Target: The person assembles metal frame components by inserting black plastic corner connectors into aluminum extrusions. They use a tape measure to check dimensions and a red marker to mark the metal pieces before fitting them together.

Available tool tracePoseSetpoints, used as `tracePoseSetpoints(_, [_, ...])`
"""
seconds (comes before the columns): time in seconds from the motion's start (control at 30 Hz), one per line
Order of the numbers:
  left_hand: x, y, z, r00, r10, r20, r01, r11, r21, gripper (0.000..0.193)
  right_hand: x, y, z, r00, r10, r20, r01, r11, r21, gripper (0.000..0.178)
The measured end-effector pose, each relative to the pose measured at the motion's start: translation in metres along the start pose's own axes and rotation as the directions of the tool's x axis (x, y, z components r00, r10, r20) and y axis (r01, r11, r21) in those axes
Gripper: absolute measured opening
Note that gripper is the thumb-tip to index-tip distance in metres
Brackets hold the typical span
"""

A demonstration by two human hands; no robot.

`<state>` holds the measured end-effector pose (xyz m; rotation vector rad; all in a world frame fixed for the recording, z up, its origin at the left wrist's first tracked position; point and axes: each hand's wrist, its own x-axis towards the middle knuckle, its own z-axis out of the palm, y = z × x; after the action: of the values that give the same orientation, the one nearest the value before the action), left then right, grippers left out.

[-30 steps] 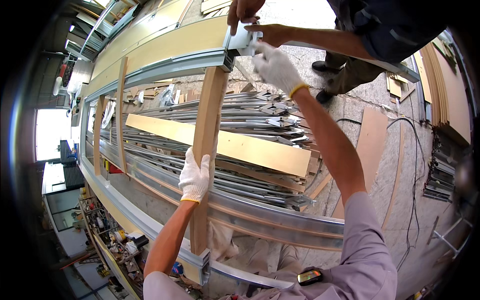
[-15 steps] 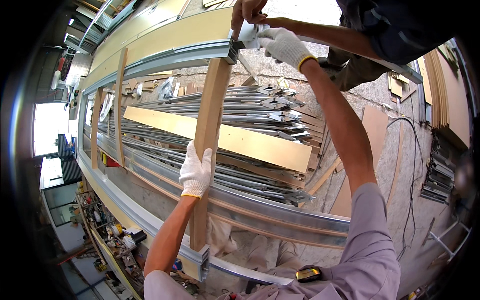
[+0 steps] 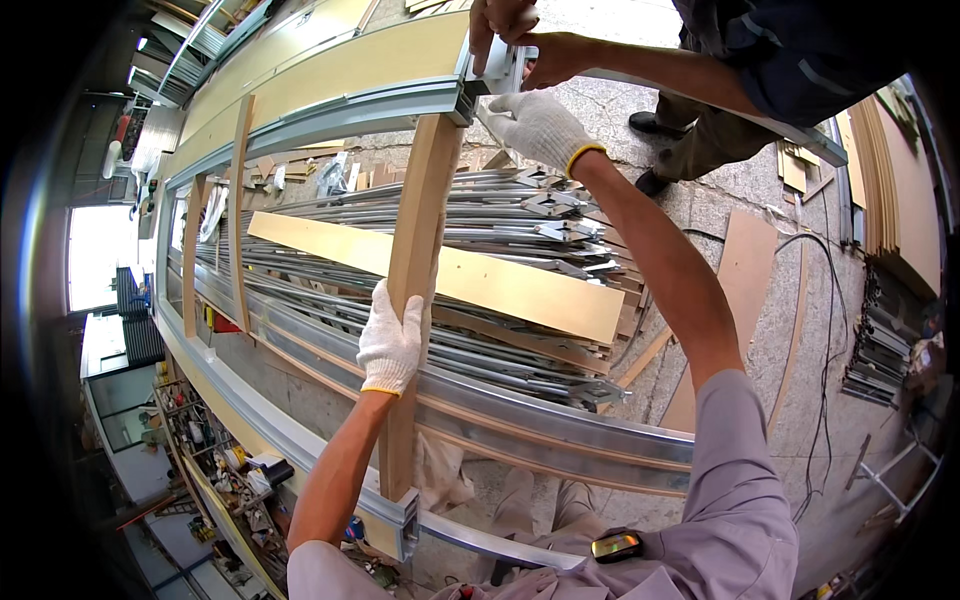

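My left hand (image 3: 390, 345), in a white knit glove with a yellow cuff, is wrapped round a square wooden beam (image 3: 422, 200). The beam spans between two grey metal rails. Its far end meets the end of the far rail (image 3: 360, 112), its near end the end of the near rail (image 3: 402, 520). My right hand (image 3: 540, 130), gloved alike, is just right of that far joint, with fingers stretched out to the left and nothing visible in them. A co-worker's bare hands (image 3: 552, 60) are at a small metal piece (image 3: 495, 72) on the far rail's end.
Below the beam lie many thin metal bars (image 3: 500, 225) and a long pale yellow board (image 3: 530, 295). The co-worker (image 3: 740, 70) stands at the far right. A black cable (image 3: 828, 330) runs along the floor. Tools (image 3: 240, 480) clutter a shelf at the lower left.
My right hand has moved left and nearer, away from the metal piece. The co-worker's second hand now shows at that piece, and their shoes are in sight. My left hand stays put.
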<state>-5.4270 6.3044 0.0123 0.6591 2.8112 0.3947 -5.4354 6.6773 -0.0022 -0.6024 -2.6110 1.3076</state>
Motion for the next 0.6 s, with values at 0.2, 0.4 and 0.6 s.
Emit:
tracePoseSetpoints(0.2, [0.001, 0.001, 0.000, 1.000, 0.005, -0.002, -0.005, 1.000, -0.002, 0.054, -0.003, 0.005, 0.006, 0.995, -0.090, -0.037, 0.090, 0.996, 0.002, 0.057])
tracePoseSetpoints(0.4, [0.002, 0.003, 0.001, 1.000, 0.011, -0.007, -0.011, 1.000, -0.014, 0.053, -0.003, 0.014, 0.011, 0.995, -0.073, -0.061, 0.076, 0.996, 0.040, 0.031])
tracePoseSetpoints(0.6, [0.000, 0.000, 0.000, 1.000, 0.003, -0.007, -0.003, 1.000, -0.016, 0.053, -0.012, 0.003, 0.018, 0.993, -0.087, -0.077, 0.091, 0.995, 0.042, 0.034])
